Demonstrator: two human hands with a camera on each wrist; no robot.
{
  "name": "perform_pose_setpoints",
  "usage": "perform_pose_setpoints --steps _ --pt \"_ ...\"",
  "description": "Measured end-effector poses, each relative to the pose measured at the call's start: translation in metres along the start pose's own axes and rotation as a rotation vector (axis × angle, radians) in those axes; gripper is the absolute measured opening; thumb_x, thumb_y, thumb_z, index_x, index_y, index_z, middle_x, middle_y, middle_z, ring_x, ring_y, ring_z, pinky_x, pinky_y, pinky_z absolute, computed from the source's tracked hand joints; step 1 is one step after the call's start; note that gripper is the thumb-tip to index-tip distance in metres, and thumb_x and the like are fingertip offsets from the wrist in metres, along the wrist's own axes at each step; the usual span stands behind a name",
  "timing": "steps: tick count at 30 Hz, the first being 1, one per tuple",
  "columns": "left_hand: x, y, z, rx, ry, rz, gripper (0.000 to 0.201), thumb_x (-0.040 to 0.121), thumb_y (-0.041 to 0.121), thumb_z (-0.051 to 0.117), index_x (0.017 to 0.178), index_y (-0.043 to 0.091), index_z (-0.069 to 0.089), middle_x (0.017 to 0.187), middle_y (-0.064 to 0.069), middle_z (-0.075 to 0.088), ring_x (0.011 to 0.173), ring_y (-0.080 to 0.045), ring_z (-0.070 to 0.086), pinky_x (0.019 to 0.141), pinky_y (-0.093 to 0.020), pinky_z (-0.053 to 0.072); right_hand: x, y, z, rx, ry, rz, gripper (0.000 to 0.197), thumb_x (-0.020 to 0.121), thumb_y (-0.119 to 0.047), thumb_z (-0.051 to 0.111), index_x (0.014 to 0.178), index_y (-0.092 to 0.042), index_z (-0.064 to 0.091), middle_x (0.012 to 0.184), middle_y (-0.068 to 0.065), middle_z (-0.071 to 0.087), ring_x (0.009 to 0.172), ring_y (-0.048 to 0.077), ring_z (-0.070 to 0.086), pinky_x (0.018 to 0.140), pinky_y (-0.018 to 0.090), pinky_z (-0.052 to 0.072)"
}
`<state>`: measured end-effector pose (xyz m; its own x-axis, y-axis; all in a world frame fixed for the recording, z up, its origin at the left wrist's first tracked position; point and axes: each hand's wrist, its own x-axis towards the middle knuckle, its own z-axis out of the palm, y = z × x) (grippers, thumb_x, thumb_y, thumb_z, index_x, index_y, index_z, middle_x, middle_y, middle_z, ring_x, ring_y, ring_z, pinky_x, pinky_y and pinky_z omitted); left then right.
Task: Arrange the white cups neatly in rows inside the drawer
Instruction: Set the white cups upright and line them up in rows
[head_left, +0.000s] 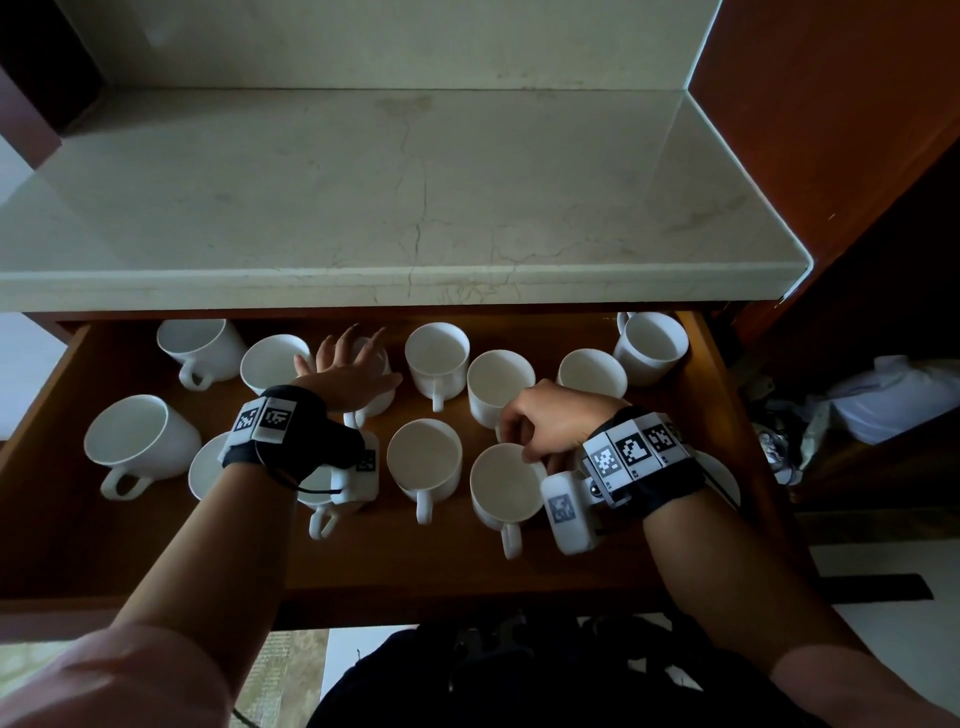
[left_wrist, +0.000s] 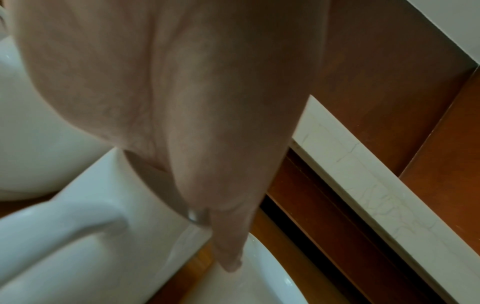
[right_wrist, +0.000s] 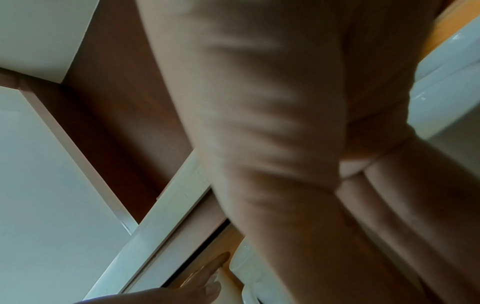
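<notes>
Open wooden drawer (head_left: 62, 530), reddish-brown and smooth, pulled out beneath a pale marble counter (head_left: 395, 208) veined with fine cracks and finished with a rounded front edge. White cups (head_left: 439, 358) scattered over the drawer floor in two loose, uneven rows: glossy ceramic, round-mouthed, slightly tapered, each with a looped handle. Most upright; far-left cup (head_left: 200, 348) in the back row and large cup (head_left: 140, 441) at front left tipped on their sides, mouths showing. Handles pointing different ways, several toward the drawer front.

Left hand (head_left: 348, 369) reaching into the back row, palm over one cup (head_left: 376, 397), fingers spread apart and extended past its rim, thumb near the neighbouring cup (head_left: 272, 364). In the left wrist view, smooth white cup wall and curved handle (left_wrist: 64, 222) just below the palm, one fingertip against another rounded white rim (left_wrist: 259, 273). No clear curl around the cup.

Right hand (head_left: 550, 421) lower and to the right, fingers bent down and pinched on the far rim of a front-row cup (head_left: 506, 488), handle toward the drawer front. Right wrist view mostly filled by blurred palm and folded fingers, glossy white ceramic at the edges.

Black wrist straps with square black-and-white coded tags and small white camera housings on both forearms. Dark red wooden cabinet panel (head_left: 831, 130) at right; crumpled white bag (head_left: 898, 400) beyond the drawer's right wall.
</notes>
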<state>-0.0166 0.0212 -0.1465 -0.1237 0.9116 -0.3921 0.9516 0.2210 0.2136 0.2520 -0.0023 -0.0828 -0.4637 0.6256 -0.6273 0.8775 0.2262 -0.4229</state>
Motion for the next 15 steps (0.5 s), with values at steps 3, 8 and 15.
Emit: perform_pose_setpoints --steps 3,8,15 --pt "0.0 0.001 0.0 -0.008 0.002 -0.01 0.071 0.089 0.064 0.041 0.146 0.049 0.002 0.158 0.011 -0.009 0.146 -0.025 -0.01 0.113 -0.06 -0.005 0.001 0.002 0.0 0.009 -0.002 -0.01 0.028 0.082 0.0 0.066 0.106 -0.014 0.065 0.09 0.0 0.064 0.069 0.022 0.072 0.061 0.03 0.06" --pt "0.001 0.001 0.001 -0.004 0.006 -0.009 0.072 0.088 0.065 0.041 0.146 0.049 0.002 0.158 0.01 -0.009 0.146 -0.025 -0.011 0.113 -0.061 -0.005 0.003 0.005 0.0 0.023 0.001 -0.028 0.028 0.083 -0.001 0.066 0.107 -0.015 0.064 0.094 0.001 0.066 0.071 0.019 0.071 0.061 0.028 0.06" --pt "-0.003 0.005 -0.003 -0.02 -0.004 -0.021 0.071 0.089 0.065 0.039 0.147 0.047 0.003 0.159 0.008 -0.008 0.146 -0.025 -0.011 0.113 -0.059 -0.006 0.0 0.022 -0.014 0.197 0.025 -0.122 0.021 0.088 -0.019 0.066 0.109 -0.018 0.068 0.093 0.004 0.072 0.063 0.016 0.071 0.052 0.025 0.055"
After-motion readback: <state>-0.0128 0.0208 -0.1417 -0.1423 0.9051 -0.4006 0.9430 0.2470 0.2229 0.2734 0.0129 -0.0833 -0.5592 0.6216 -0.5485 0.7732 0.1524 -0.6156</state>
